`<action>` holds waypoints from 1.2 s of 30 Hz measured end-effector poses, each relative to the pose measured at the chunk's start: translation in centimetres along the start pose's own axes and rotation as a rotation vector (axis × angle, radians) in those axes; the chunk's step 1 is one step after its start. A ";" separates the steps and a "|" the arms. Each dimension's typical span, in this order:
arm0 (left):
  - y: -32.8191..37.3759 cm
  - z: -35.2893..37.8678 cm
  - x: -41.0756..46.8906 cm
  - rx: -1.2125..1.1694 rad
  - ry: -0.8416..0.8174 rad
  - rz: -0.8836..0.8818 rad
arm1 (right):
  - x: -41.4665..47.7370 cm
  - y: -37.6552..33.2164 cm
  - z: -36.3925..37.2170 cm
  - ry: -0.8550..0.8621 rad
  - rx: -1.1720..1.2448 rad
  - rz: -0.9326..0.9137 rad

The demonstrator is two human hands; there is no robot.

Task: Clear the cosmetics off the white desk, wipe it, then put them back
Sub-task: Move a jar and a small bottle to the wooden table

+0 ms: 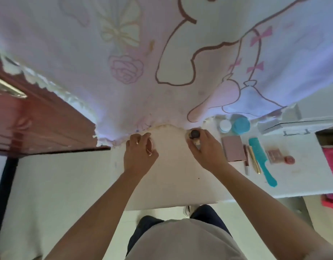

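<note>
We find the left hand curled round a round pink compact and the right hand gripping a pale bottle with its dark cap facing up at us, both at the far edge of the white surface. To the right sit a white jar, a blue jar and a pink box. A gold tube and a teal comb lie lengthwise far-to-near, the comb's handle toward us. Labels are too blurred to read.

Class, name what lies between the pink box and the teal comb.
Head view: a reddish tube and a gold tube, between pink box and teal comb.
</note>
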State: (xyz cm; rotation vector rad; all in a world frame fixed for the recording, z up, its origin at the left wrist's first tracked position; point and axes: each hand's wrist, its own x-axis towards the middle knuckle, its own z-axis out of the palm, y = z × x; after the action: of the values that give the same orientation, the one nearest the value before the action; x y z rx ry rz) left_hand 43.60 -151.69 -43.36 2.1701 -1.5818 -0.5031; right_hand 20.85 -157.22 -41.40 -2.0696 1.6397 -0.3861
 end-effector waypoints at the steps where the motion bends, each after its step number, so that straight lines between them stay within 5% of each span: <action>1: -1.4 -1.5 -0.8 -0.003 0.053 -0.019 | 0.2 -1.8 0.7 -0.015 -0.010 -0.037; 10: -13.2 -14.1 -12.8 0.058 0.491 -0.478 | 0.5 -20.1 8.5 -0.216 0.047 -0.590; 19: -13.8 -18.9 -35.5 0.102 0.921 -1.020 | -12.1 -33.8 15.1 -0.515 0.184 -1.171; 27: -17.5 -22.1 -49.4 0.205 1.153 -1.186 | -26.5 -44.1 20.1 -0.661 0.290 -1.472; 36: -25.2 -30.0 -60.9 0.250 1.180 -1.211 | -39.5 -56.5 25.3 -0.699 0.359 -1.533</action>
State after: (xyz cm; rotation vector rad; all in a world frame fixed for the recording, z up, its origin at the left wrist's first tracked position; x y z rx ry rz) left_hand 61.44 -83.23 -27.85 2.5360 0.3530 0.6561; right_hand 70.74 -104.42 -30.77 -2.3208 -0.5530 -0.2889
